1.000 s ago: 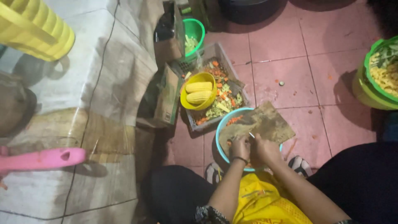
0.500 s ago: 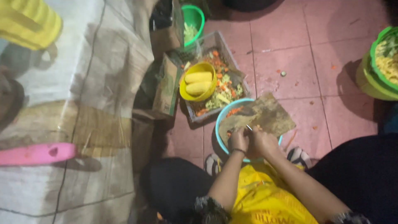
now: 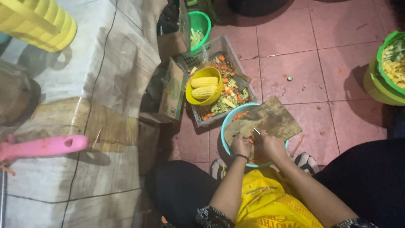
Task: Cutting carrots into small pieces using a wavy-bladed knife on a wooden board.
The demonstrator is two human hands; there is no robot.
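Note:
My left hand (image 3: 240, 146) and my right hand (image 3: 271, 144) are close together over the near end of a worn wooden cutting board (image 3: 270, 118). The board lies across a light blue basin (image 3: 225, 122) holding orange carrot bits (image 3: 240, 115). My right hand grips a small knife (image 3: 256, 131), whose blade shows between the hands. My left hand, with a dark band on its wrist, is curled around a small vegetable piece that the fingers mostly hide. A yellow apron (image 3: 270, 202) covers my lap.
A grey crate of vegetable scraps (image 3: 228, 99) holds a yellow bowl with two corn cobs (image 3: 204, 86). A green bucket (image 3: 199, 25) stands behind it. A green basin of cut food (image 3: 390, 69) is at the right. At left are a covered table (image 3: 84, 105), a pink handle (image 3: 42, 147) and a yellow container (image 3: 38, 23).
Both hands stay together at the near end of the board with small working motions. The view has shifted slightly; nothing else has moved.

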